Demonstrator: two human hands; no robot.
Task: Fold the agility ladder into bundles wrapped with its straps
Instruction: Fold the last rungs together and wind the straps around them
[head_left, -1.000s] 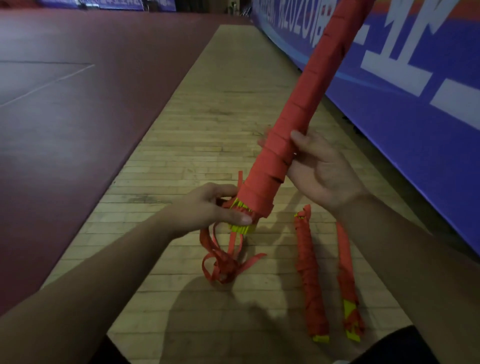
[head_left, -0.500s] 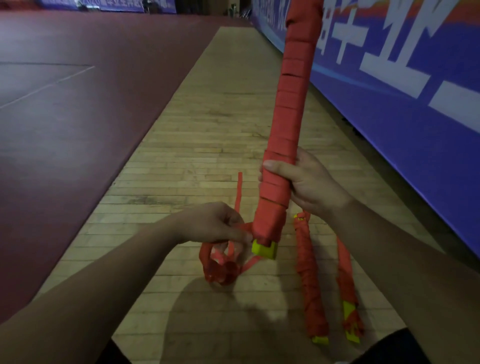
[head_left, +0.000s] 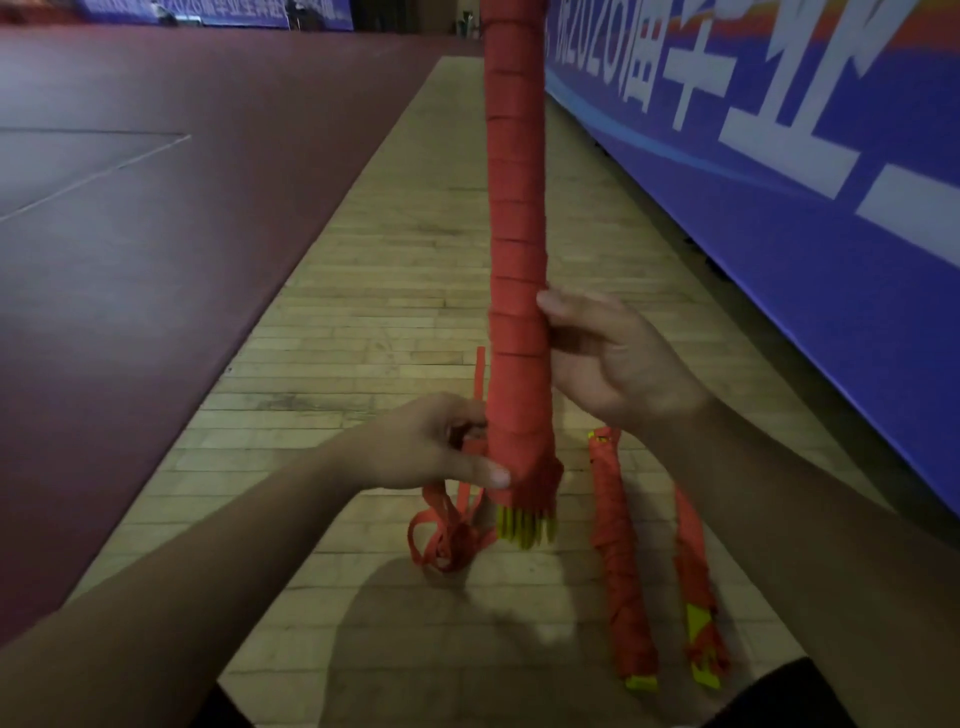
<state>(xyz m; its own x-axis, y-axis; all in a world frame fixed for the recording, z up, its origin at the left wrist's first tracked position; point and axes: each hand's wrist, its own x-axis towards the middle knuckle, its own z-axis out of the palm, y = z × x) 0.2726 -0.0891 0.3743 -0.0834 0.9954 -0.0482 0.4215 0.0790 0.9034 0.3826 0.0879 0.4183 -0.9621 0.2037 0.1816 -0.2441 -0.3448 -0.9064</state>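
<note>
Your ladder bundle (head_left: 517, 312) has swung up from its rightward lean and now stands pretty much vertical, held out in front of you.

It's a long red roll, strap wound round it in neat bands, with the yellow rung ends (head_left: 524, 525) poking out the bottom and the top running out of frame. The loose strap (head_left: 447, 530) dangles in a tangle down to the wood floor (head_left: 395, 291), and two finished bundles (head_left: 621, 566) lie just to the right. There's maroon court (head_left: 156, 208) off to the left and a blue banner (head_left: 779, 182) along the right. Your left hand (head_left: 431, 447) pinches the strap against the roll's lower end, thumb flat on the wrap. Your right hand (head_left: 613, 358) holds the roll higher up, thumb on its near edge, fingers hidden behind it.
</note>
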